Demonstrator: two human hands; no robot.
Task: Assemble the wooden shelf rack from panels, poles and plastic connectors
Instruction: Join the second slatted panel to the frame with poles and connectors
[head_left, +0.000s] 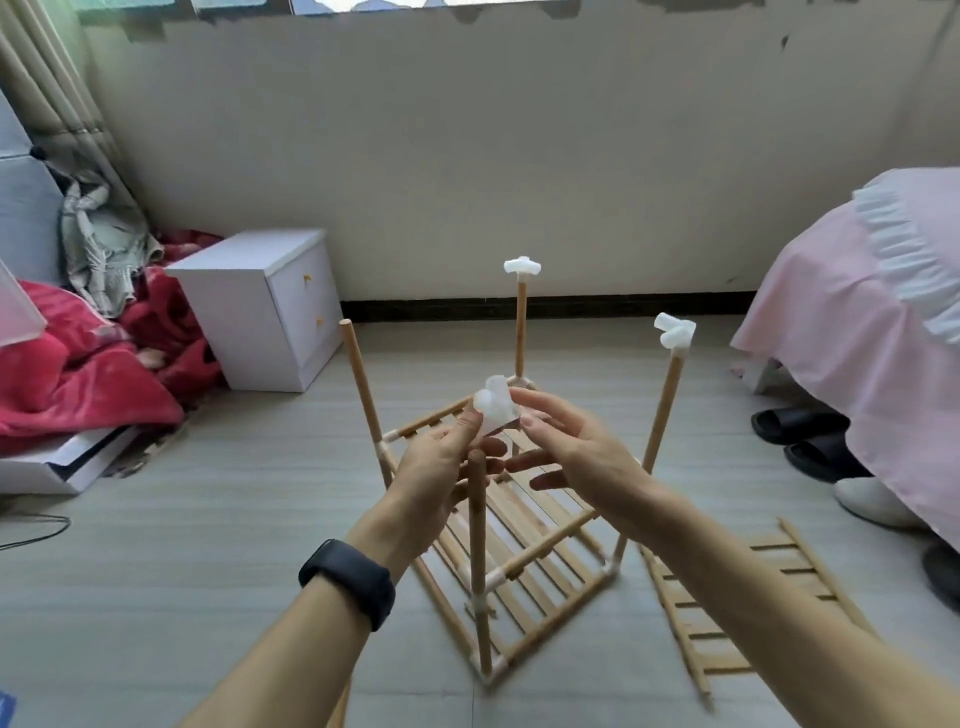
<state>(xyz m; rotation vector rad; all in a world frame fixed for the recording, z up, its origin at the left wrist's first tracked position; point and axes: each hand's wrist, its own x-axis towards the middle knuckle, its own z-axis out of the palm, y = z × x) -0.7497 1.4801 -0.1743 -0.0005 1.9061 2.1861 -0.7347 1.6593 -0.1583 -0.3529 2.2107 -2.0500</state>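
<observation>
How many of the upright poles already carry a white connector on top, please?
2: the far pole's connector and the right pole's connector. The left pole and near pole are bare-topped; a third connector is held in the left hand.

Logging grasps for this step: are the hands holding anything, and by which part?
The left hand pinches a white plastic connector by its lower end. The right hand reaches its side with straight fingers; contact cannot be told.
</observation>
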